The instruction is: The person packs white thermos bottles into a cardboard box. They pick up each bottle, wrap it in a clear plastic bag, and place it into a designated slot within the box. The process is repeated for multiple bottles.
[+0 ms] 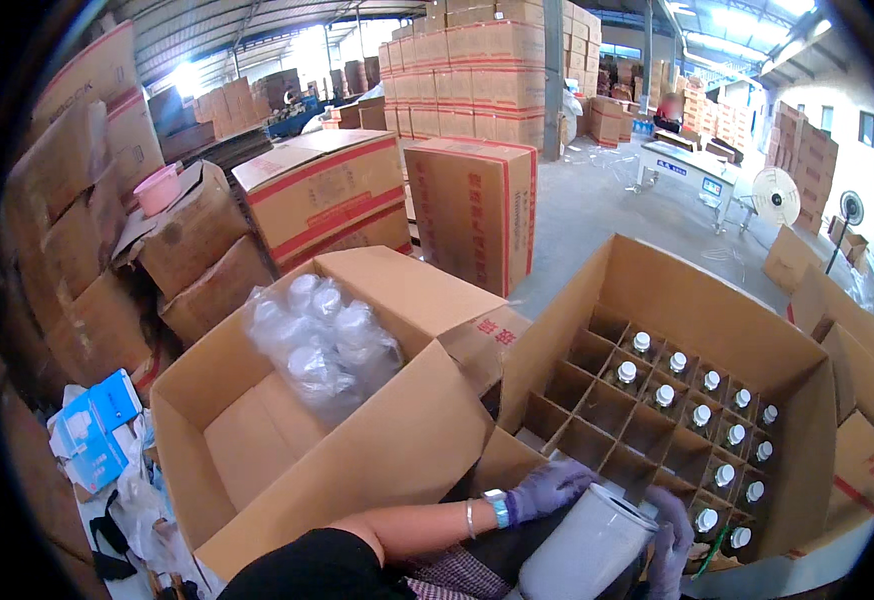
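My left hand (pixel 547 487), in a purple glove, rests on the near side of a white cylindrical jar (pixel 589 545) held low in front of me. My right hand (pixel 671 545), also gloved in purple, grips the jar's far side. Just beyond the jar stands an open cardboard box with a grid divider (pixel 597 400). Several white-capped bottles (pixel 702 415) fill its right-hand cells, while the left cells are bare. To my left an open carton (pixel 397 440) holds a clear plastic bag of white-lidded jars (pixel 322 340).
Sealed cartons with red print (pixel 472 205) stand behind the open boxes, with tall stacks (pixel 477 70) further back. A pink basin (pixel 157 188) sits on boxes at left. Blue-white packets (pixel 97 425) lie lower left. A fan (pixel 775 195) and grey machine (pixel 682 165) stand at right on concrete floor.
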Tool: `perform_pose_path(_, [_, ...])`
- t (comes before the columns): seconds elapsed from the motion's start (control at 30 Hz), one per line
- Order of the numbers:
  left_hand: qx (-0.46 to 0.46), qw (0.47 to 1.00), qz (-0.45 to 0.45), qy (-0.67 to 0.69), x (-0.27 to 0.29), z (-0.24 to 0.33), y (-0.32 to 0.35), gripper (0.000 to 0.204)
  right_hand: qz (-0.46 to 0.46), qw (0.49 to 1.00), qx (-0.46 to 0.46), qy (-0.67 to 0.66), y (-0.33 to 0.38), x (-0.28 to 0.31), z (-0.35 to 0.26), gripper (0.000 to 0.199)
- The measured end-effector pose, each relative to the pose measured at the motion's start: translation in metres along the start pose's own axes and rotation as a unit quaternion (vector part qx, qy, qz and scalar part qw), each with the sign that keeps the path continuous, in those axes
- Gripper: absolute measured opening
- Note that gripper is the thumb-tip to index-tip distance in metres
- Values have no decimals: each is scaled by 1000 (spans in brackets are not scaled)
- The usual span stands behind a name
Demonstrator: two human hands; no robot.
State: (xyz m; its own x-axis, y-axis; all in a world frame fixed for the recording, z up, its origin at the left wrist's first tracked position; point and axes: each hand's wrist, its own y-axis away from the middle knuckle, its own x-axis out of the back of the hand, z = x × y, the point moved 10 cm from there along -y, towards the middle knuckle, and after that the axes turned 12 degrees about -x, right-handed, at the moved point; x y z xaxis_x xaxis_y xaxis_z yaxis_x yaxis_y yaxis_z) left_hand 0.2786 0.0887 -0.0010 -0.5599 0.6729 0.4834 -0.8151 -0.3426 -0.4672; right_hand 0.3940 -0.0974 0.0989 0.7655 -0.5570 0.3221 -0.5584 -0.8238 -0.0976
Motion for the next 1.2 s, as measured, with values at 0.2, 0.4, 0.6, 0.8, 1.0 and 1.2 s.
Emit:
perform_pose_path(0.2, [-134, 985, -110, -12, -40, 81, -24, 37, -209, 927, 245, 192, 44, -22, -158, 35])
perform_pose_path(0.4, [-142, 877, -154, 432, -56, 159, 20, 35, -402, 771, 366, 331, 129, -105, -230, 63])
perform_pose_path(0.6, [93, 949, 71, 294, -63, 155, 98, 63, -141, 966, -161, 147, 36, 12, 0, 62])
perform_pose_path(0.8, [150, 854, -245, 433, -8, 147, 103, 91, -246, 828, 296, 407, 93, -73, -185, 56])
perform_pose_path(1.0, [79, 948, -100, 292, -54, 151, 112, 97, -192, 954, -219, 77, 39, -32, -8, 46])
perform_pose_path(1.2, [94, 848, -266, 448, -21, 156, 97, 87, -168, 887, 286, 322, 70, -63, -122, 37])
